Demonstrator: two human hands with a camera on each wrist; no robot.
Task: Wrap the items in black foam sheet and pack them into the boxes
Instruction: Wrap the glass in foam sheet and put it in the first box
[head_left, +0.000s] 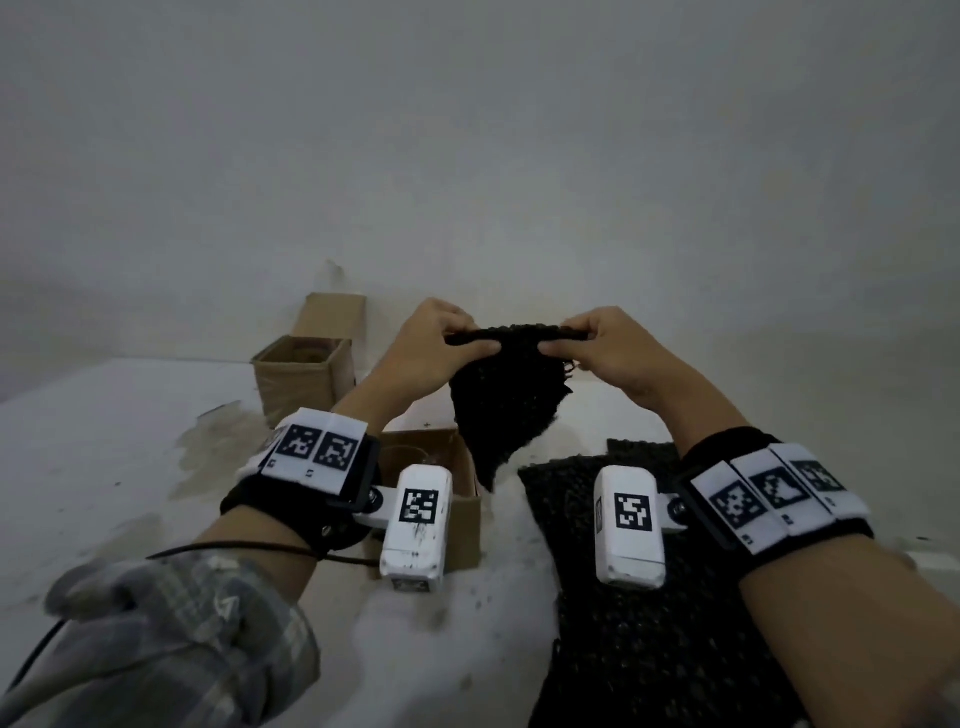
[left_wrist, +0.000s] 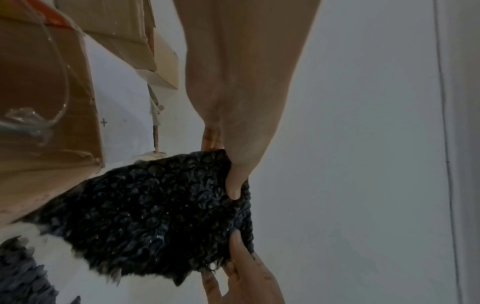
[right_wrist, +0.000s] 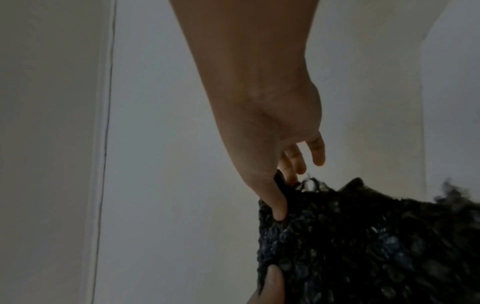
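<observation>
- Head view showed, nearest the camera, a plaid sleeve (head_left: 171, 639) on the left forearm and white marker-tagged wrist units (head_left: 415, 525) strapped to both wrists.
- Just beyond the right wrist, a stack of black foam sheets (head_left: 639, 649) lay flat on the white table (head_left: 104, 467), running from the near edge toward the middle.
- Beside that stack, to its left, an open cardboard box (head_left: 467, 514) stood on the table, partly hidden behind the left wrist unit; the left wrist view showed clear plastic (left_wrist: 33, 121) inside it.
- Above the box and the stack, both hands held a single black foam sheet (head_left: 501, 410) up in the air, clear of the table, its lower part hanging down to a ragged point.
- The left hand (head_left: 431, 353) gripped the sheet's top edge at the left, thumb (left_wrist: 235, 181) pressed on the near face and fingers curled behind it.
- The right hand (head_left: 613, 348) pinched the same top edge at the right, thumb (right_wrist: 275, 201) on the near face; in the right wrist view some fingers (right_wrist: 317, 150) stood loose and clear of the foam.
- The sheet's surface was bumpy and glossy in both wrist views, with frayed strands along the torn edge.
- Farther back and to the left, a second open cardboard box (head_left: 304, 379) stood on the table with its flap (head_left: 330, 314) raised; what it held could not be made out.
- Behind everything rose a plain pale wall (head_left: 519, 156).
</observation>
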